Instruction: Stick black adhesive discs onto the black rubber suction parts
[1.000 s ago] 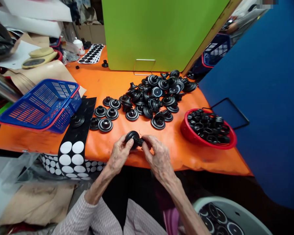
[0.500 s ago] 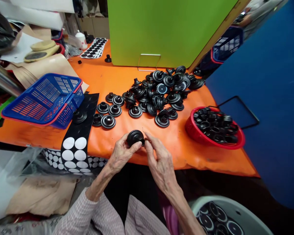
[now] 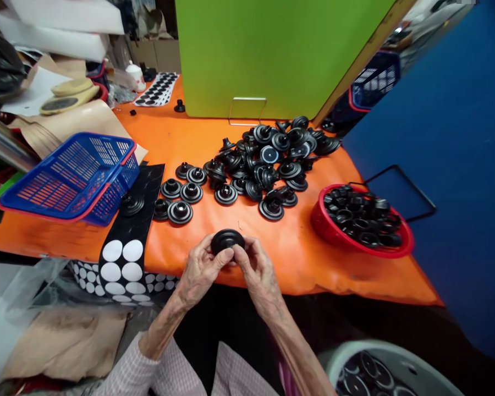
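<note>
Between both hands, near the front edge of the orange table (image 3: 289, 258), is a round black ridged part (image 3: 226, 240). My left hand (image 3: 202, 269) grips its left side, thumb on the near face. From the right, my right hand (image 3: 259, 272) is closed on the same part, and the two thumbs nearly meet at its centre. Past the hands lies a heap of similar black parts (image 3: 253, 190). Several more stand in a loose group (image 3: 180, 212) left of the heap. One other part (image 3: 131, 204) rests on a black strip with white round stickers (image 3: 132, 251).
A blue basket (image 3: 66, 212) sits at the left. At the right is a red bowl of black rings (image 3: 330, 231). A green board (image 3: 247, 55) stands behind the heap, a blue panel (image 3: 449, 165) on the right. A pale tub (image 3: 334, 357) is at lower right.
My right hand has moved in from the right side and closed on the black part, its thumb now on the near face. The part has turned to face more squarely upright. The view has shifted slightly.
</note>
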### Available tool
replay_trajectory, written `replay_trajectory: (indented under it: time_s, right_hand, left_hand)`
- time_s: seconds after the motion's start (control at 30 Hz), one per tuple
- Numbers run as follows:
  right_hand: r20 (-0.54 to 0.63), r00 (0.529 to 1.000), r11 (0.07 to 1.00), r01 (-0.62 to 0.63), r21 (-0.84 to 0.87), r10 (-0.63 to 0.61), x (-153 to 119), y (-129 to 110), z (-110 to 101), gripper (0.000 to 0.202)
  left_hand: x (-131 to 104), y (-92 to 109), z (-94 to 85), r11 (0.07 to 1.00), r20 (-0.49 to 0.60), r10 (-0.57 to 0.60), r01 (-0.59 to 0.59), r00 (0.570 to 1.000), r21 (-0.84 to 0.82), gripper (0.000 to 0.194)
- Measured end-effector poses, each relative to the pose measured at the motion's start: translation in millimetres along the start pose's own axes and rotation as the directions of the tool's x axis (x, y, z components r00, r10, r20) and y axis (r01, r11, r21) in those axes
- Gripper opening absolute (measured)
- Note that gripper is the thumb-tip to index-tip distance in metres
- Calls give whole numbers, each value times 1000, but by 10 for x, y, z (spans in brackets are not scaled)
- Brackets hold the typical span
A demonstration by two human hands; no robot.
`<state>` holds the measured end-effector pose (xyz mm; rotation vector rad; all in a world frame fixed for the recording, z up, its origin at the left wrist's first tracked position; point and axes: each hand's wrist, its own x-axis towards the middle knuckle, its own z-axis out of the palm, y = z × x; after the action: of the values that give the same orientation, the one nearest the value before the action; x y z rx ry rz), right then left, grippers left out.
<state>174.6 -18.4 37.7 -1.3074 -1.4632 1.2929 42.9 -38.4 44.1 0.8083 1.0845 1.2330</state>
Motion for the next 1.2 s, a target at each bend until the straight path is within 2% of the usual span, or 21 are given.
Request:
replay_trajectory:
  time_s: [0.07, 0.13, 0.17, 0.23, 0.27, 0.33, 0.43, 0.5, 0.53, 0.57, 0.63, 0.7, 0.73, 0.8, 0.87, 0.97, 1.0, 1.03, 1.1, 1.13, 1.2]
  right_hand:
    - [101, 995, 1000, 5, -12, -4, 173, -9, -38, 38]
    - [112, 993, 994, 48, -95, -37, 435, -27, -67, 41]
    - [72, 994, 981, 94, -172, -82, 589, -36, -66, 41]
    - [-18, 976, 905, 195, -378, -218, 908, -44, -21, 40]
    - [-40, 957, 847, 233, -477, -286, 1057, -42, 17, 38]
    - [-39, 931, 750, 267, -605, -363, 1295, -27, 97, 35]
    - [-4, 923, 719, 296, -629, -384, 1428, 14, 137, 20]
    - [-5, 918, 725, 310, -614, -396, 1345, 45, 92, 14]
    - [-8, 916, 728, 314, -610, -402, 1254, 57, 60, 14]
    - [-15, 914, 733, 316, -603, -406, 1135, 63, 32, 14]
    - [-25, 912, 749, 321, -580, -410, 843, 52, 6, 17]
    - [-22, 910, 767, 336, -548, -414, 548, 7, 14, 19]
    - [-11, 908, 763, 346, -545, -419, 423, -28, 10, 19]
    - [-4, 892, 733, 368, -572, -451, 244, -114, -82, 21]
    - [-58, 867, 688, 350, -636, -495, 153, -198, -341, 24]
    - [-235, 812, 631, 199, -749, -535, 143, -226, -969, 27]
    - [-312, 762, 540, 59, -840, -567, 163, -197, -1186, 28]
    - [-353, 748, 462, -70, -884, -562, 186, -154, -1381, 30]
    - [-377, 753, 362, -196, -911, -539, 229, -50, -1673, 32]
    - [-375, 769, 347, -212, -914, -517, 244, -6, -1762, 31]
    - [-377, 782, 374, -200, -906, -496, 253, 35, -1832, 29]
  left_hand:
    - [96, 26, -77, 999, -13, -12, 12, 1000, 42, 44]
    - [252, 81, -183, 986, -118, 71, -52, 990, 161, 47]
    - [343, 117, -240, 961, -197, 148, -93, 969, 262, 48]
    - [518, 190, -344, 868, -315, 304, -125, 899, 480, 50]
    - [591, 223, -384, 816, -334, 359, -119, 871, 566, 51]
    - [683, 272, -428, 724, -317, 418, -102, 851, 682, 51]
    - [657, 300, -397, 564, -278, 511, -74, 813, 822, 47]
    - [550, 293, -319, 468, -272, 582, -42, 767, 883, 36]
    - [485, 283, -269, 470, -277, 578, -34, 768, 882, 30]
    - [421, 269, -217, 518, -288, 529, -34, 798, 855, 28]
    - [319, 226, -119, 726, -296, 310, -24, 904, 687, 33]
    - [273, 171, -47, 925, -248, 79, 22, 965, 379, 42]
    - [269, 144, -24, 978, -215, -6, 50, 977, 202, 46]
    - [279, 102, -4, 989, -173, -123, 108, 977, -97, 43]
    - [288, 83, -15, 954, -166, -206, 161, 964, -251, 30]
    - [274, 74, -55, 937, -182, -240, 179, 953, -300, 18]
    - [267, 68, -66, 938, -171, -234, 176, 957, -300, 18]
    - [263, 60, -73, 939, -157, -226, 172, 961, -299, 19]
    - [263, 40, -77, 943, -137, -203, 156, 969, -292, 22]
    - [266, 29, -77, 945, -129, -193, 149, 973, -291, 24]
    - [272, 12, -77, 946, -115, -181, 141, 977, -291, 26]
